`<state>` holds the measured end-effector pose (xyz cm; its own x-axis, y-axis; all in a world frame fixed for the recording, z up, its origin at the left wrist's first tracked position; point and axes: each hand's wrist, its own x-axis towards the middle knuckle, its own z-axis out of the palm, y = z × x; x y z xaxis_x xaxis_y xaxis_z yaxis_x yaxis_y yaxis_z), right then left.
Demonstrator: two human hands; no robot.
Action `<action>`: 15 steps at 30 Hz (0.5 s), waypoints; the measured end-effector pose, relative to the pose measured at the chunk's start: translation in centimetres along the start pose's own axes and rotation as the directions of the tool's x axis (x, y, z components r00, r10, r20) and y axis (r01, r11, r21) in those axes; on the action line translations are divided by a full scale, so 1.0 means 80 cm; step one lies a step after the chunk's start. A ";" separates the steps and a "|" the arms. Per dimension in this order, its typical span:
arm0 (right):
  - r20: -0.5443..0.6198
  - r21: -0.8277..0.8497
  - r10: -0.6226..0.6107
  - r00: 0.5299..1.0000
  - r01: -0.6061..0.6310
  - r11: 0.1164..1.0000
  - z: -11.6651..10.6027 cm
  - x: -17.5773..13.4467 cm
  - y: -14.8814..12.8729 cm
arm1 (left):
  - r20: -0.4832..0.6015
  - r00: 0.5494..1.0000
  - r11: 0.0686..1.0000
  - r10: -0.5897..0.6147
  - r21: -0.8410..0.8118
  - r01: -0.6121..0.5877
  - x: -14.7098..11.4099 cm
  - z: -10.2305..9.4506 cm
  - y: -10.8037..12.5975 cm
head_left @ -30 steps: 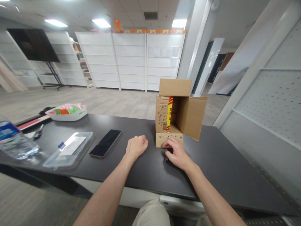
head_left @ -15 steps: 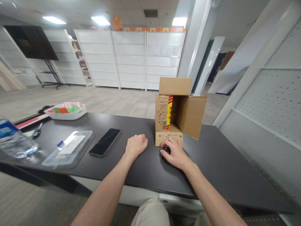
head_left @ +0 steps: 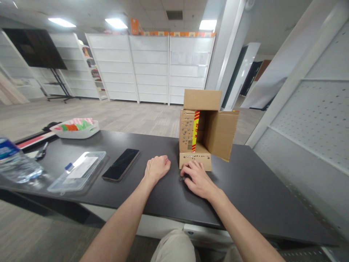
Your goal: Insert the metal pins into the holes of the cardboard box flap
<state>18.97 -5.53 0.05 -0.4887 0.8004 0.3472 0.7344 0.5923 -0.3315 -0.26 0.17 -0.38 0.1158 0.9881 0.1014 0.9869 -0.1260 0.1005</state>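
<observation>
Matt cardboard box [head_left: 211, 131] right of centre, with glossy tape [head_left: 195, 131]; smooth, satiny tabletop [head_left: 245, 185]; glossy phone screen [head_left: 121, 164]; clear, shiny plastic case [head_left: 75, 181] and bottle [head_left: 16, 166], at left.

Box [head_left: 221, 133] stands near the desk's [head_left: 259, 193] far edge, right of centre; right hand [head_left: 197, 178] at its front, metal bits [head_left: 182, 178] under the fingers. Leftward: left hand [head_left: 157, 168], phone [head_left: 121, 164], case [head_left: 77, 173], bottle [head_left: 17, 163]. Tray [head_left: 79, 134] sits behind the case (far edge). Shelves [head_left: 149, 69] behind everything.
</observation>
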 end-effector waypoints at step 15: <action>-0.015 -0.030 0.033 0.999 -0.034 0.999 0.004 0.003 -0.005 | 0.000 1.000 1.000 -0.003 0.015 0.003 0.001 0.000 0.000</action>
<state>18.42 -5.58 -0.01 -0.4568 0.8181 0.3492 0.7643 0.5618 -0.3166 -0.23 0.22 -0.35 0.1129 0.9884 0.1013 0.9888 -0.1217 0.0859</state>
